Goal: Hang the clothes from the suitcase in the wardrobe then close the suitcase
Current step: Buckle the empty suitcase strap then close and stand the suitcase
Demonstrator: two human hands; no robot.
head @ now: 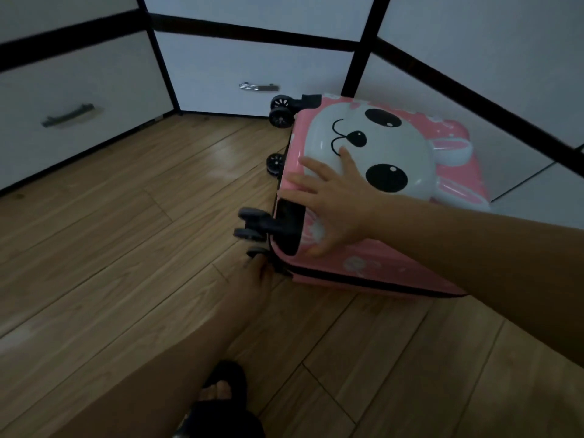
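A pink suitcase [392, 267] with a white bunny face lies flat on the wooden floor, lid down, with its black zip line running along the near side. My right hand [331, 203] rests flat on the lid near the left end, fingers spread. My left hand [260, 273] reaches to the suitcase's near-left corner, just under a black wheel [252, 222]. Its fingertips touch the corner by the zip, but blur hides whether they pinch anything. No clothes are in view.
White wardrobe panels with black frames surround the floor corner. A drawer with a dark handle [68, 115] is at the left, another with a silver handle [259, 86] behind the suitcase. My foot in a black slipper [221, 393] stands at the bottom.
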